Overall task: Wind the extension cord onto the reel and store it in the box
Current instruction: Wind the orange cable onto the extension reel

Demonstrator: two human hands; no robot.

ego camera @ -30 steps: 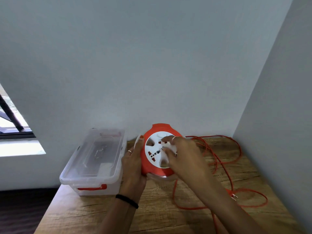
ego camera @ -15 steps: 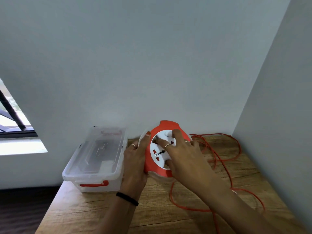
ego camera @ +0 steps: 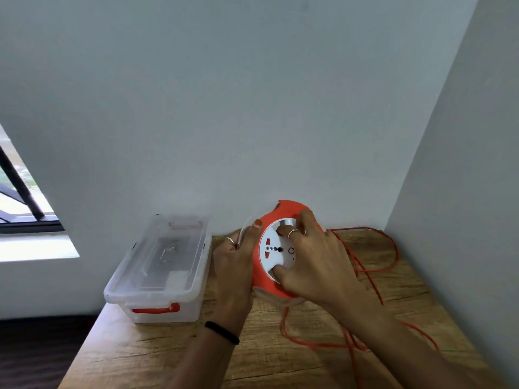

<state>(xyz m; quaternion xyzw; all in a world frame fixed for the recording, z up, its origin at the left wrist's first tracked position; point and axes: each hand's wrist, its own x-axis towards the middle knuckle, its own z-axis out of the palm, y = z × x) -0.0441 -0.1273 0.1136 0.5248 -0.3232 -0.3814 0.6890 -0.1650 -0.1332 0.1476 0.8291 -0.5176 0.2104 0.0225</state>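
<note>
Head view: left hand [ego camera: 234,272] grips reel [ego camera: 261,279] rim, right hand [ego camera: 311,262] clutches its white hub, cord [ego camera: 373,279] loose on table [ego camera: 280,360].

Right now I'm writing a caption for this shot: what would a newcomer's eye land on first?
First, the orange and white cord reel, tilted up at the table's middle: the left hand grips its rim and the right hand lies on its socket face. Next, loose orange cord sprawls over the wooden table to the right. A lidded clear plastic box with an orange latch sits left.
</note>
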